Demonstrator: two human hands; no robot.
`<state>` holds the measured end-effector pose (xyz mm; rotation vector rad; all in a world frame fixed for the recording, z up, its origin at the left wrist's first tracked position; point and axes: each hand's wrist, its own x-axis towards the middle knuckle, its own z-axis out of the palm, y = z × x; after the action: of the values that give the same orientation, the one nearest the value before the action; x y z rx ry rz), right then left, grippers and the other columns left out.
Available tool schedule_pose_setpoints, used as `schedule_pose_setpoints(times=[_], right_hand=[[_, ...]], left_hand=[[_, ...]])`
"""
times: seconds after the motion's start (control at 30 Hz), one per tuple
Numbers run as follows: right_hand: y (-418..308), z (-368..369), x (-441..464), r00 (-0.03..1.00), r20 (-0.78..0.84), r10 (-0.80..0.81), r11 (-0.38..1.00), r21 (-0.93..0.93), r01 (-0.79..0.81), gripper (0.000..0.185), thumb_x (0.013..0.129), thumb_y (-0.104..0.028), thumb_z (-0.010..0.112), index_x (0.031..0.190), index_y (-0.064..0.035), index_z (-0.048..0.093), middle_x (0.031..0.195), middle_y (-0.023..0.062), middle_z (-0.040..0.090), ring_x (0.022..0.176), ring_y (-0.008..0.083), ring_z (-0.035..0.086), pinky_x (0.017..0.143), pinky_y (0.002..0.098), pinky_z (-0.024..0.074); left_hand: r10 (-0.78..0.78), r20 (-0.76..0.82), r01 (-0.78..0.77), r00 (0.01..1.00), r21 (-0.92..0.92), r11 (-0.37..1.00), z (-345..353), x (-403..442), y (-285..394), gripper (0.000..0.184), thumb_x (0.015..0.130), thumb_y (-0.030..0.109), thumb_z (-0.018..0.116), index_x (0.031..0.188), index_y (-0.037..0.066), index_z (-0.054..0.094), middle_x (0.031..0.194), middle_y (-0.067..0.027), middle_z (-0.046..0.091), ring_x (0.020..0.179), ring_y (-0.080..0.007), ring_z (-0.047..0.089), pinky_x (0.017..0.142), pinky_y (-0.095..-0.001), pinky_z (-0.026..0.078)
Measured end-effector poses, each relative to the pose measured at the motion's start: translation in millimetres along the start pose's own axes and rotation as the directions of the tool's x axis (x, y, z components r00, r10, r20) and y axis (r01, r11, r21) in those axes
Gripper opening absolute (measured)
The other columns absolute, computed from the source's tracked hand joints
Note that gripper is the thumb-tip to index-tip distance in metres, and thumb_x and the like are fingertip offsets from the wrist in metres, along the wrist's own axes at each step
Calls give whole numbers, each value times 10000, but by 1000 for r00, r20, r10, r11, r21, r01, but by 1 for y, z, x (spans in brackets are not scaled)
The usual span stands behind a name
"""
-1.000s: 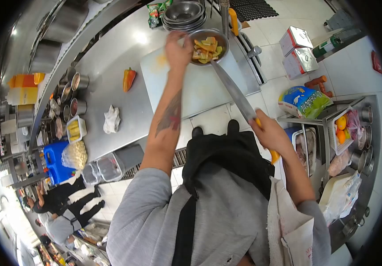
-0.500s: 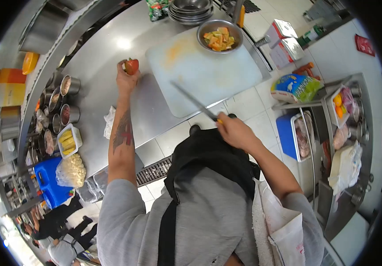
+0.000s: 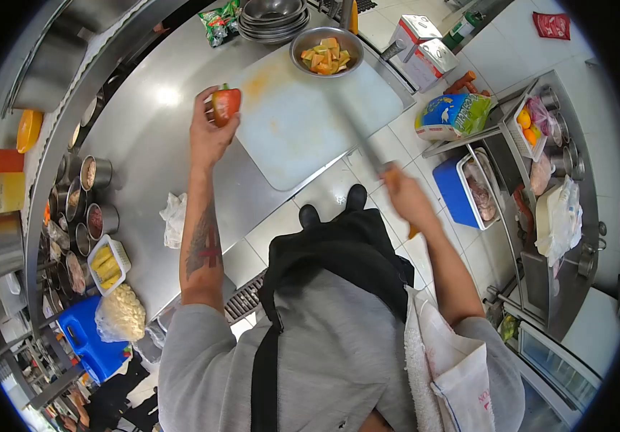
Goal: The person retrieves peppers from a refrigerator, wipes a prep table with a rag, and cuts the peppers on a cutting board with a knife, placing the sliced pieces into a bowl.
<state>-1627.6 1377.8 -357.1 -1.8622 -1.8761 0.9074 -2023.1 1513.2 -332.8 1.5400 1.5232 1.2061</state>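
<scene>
My left hand (image 3: 210, 133) grips a red and orange pepper (image 3: 226, 105), held upright just off the left edge of the white cutting board (image 3: 288, 137). Orange stains mark the board's upper left. In my right hand (image 3: 411, 198) is the orange handle of a long knife (image 3: 360, 133); its blade, blurred by motion, points up and left over the board's right part. A metal bowl (image 3: 354, 59) with cut orange and green pieces (image 3: 324, 56) rests on the board's far end.
Stacked metal bowls (image 3: 274, 27) and a green packet (image 3: 219, 23) stand at the far edge. A crumpled white cloth (image 3: 174, 219) lies on the steel counter (image 3: 137, 173). Metal pots (image 3: 101, 221) and a blue container (image 3: 90, 338) are left; a blue tub (image 3: 456, 194) is right.
My left hand left the bowl, took hold of the pepper on the counter and brought it to the board's edge. My right hand moved the knife left, then back right.
</scene>
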Motion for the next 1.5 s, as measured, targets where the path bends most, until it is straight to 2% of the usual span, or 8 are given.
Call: schedule_pose_setpoints(times=[0.07, 0.13, 0.17, 0.2, 0.27, 0.87, 1.4, 1.5], right_hand=[[-14, 18, 4, 993, 82, -87, 996, 12, 86, 333, 1097, -360, 509, 1158, -37, 562, 789, 240, 676, 641, 387, 676, 583, 498, 506], [-21, 18, 12, 890, 427, 163, 924, 251, -290, 352, 1088, -384, 531, 1157, -41, 569, 725, 164, 643, 568, 261, 648, 506, 426, 493], [-2, 9, 5, 936, 301, 184, 918, 289, -273, 359, 1084, -394, 542, 1128, -38, 570, 687, 99, 593, 535, 146, 591, 452, 364, 467], [25, 8, -2, 977, 35, 211, 970, 120, -213, 352, 1079, -338, 515, 1222, -22, 571, 832, 314, 697, 766, 531, 687, 649, 563, 548], [26, -21, -19, 928, -262, 263, 955, -69, -290, 363, 1074, -319, 540, 1247, 0, 545, 801, 322, 686, 808, 533, 685, 667, 589, 528], [-107, -65, -3, 943, 333, -16, 884, -436, 169, 194, 983, -113, 545, 1086, 51, 532, 773, 313, 686, 774, 505, 704, 711, 586, 561], [-49, 30, 54, 973, 228, -34, 986, -150, 70, 267, 1031, -166, 466, 1207, 29, 515, 901, 310, 712, 872, 500, 709, 798, 592, 562], [-45, -4, 52, 903, 420, 88, 996, -61, -69, 287, 1053, -226, 488, 1217, 6, 526, 893, 300, 714, 874, 495, 707, 796, 596, 553]], left_hand=[[68, 104, -72, 992, 35, 997, 17, 21, -1, 682, 856, 82, 810, 1462, 125, 502, 1167, -124, 647, 951, -211, 654, 789, -329, 581], [115, 208, -132, 971, 71, 989, 28, 17, -7, 702, 838, 80, 820, 1463, 138, 506, 1208, -138, 643, 1014, -252, 655, 858, -363, 581], [161, 323, -227, 932, 177, 958, 36, 16, -9, 702, 820, 73, 823, 1449, 131, 517, 1243, -156, 629, 1091, -303, 629, 941, -398, 551], [191, 426, -325, 884, 267, 907, 44, 16, -10, 703, 801, 66, 826, 1436, 124, 529, 1278, -175, 614, 1169, -354, 603, 1023, -432, 520], [191, 414, -312, 890, 247, 918, 63, -5, -12, 673, 794, 63, 822, 1406, 124, 552, 1289, -182, 604, 1197, -382, 578, 1065, -452, 487], [285, 301, -372, 910, 288, 883, 106, -31, -48, 462, 834, 78, 677, 1293, 77, 626, 1179, -194, 554, 1121, -378, 572, 996, -444, 508], [230, 297, -318, 927, 298, 900, 95, -21, -29, 627, 765, 110, 795, 1348, 69, 569, 1172, -172, 598, 1084, -332, 621, 981, -422, 531], [287, 199, -326, 937, 206, 923, 75, -27, -7, 637, 743, 104, 812, 1332, 74, 572, 1179, -161, 594, 1103, -322, 612, 973, -427, 529]])
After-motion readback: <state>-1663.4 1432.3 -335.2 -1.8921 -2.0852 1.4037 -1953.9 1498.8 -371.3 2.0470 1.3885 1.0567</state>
